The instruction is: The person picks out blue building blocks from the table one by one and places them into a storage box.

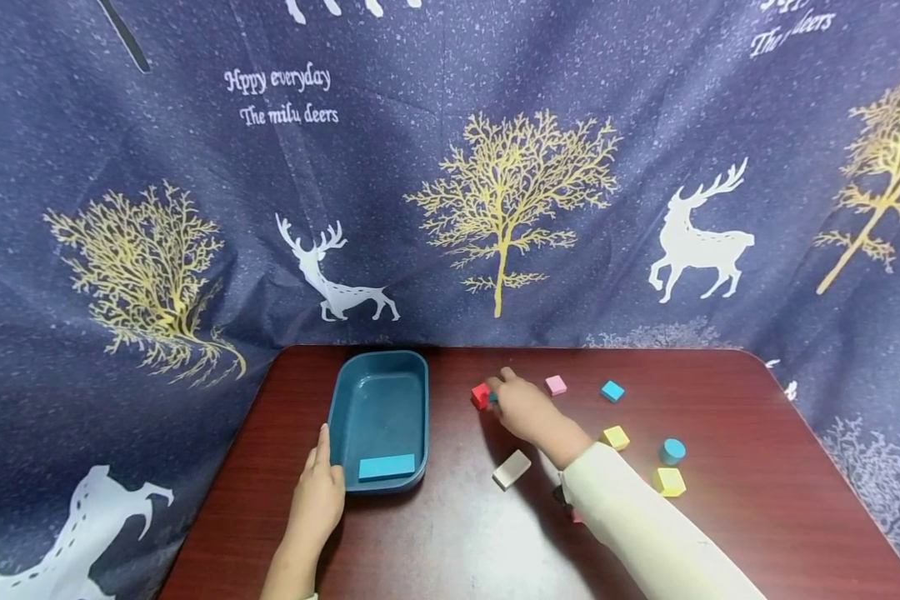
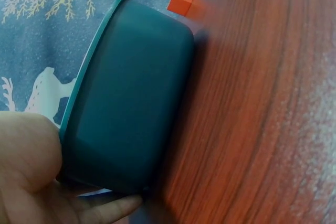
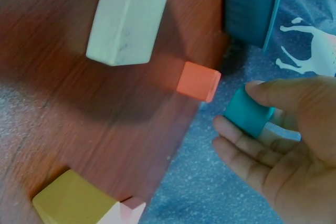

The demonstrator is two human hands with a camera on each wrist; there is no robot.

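The left hand (image 1: pixel 317 492) rests along the outer left wall of the blue tub (image 1: pixel 387 404), its fingers extended and touching it. To the tub's right, the right hand (image 1: pixel 527 410) pinches a teal block (image 3: pixel 247 111) between thumb and fingers, just beside a red block (image 1: pixel 479 396). A turquoise bar (image 1: pixel 387 467) lies inside the tub at its near end. A cream block (image 1: pixel 512 470) sits right of the tub; farther right lie a pink block (image 1: pixel 556 385), a blue cylinder (image 1: pixel 672 452) and two yellow blocks (image 1: pixel 669 482).

teal block (image 1: pixel 492 397): partly behind right hand (image 1: pixel 527 408) | dark object (image 1: pixel 560 497): half-hidden by sleeve (image 1: pixel 645 521), unidentifiable
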